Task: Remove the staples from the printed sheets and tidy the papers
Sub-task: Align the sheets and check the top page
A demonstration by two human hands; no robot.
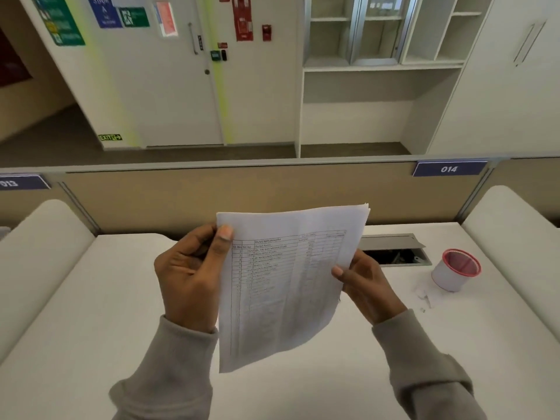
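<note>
Both hands were up holding the printed sheets (285, 286) in the air above the white desk (91, 328): left hand (189, 277) pinching the top-left corner with the thumb on the front, right hand (363, 286) gripping the right edge, fingers closed on the paper. Couldn't spot a staple from here, tbh. I'd say check that top-left corner first and keep the stack squared so the pages don't fan out. Off to the right sat a red-rimmed cup (454, 269) with small paper scraps (425, 295) beside it, plus an open cable hatch (394, 250) behind. Nothing was really in the way.
</note>
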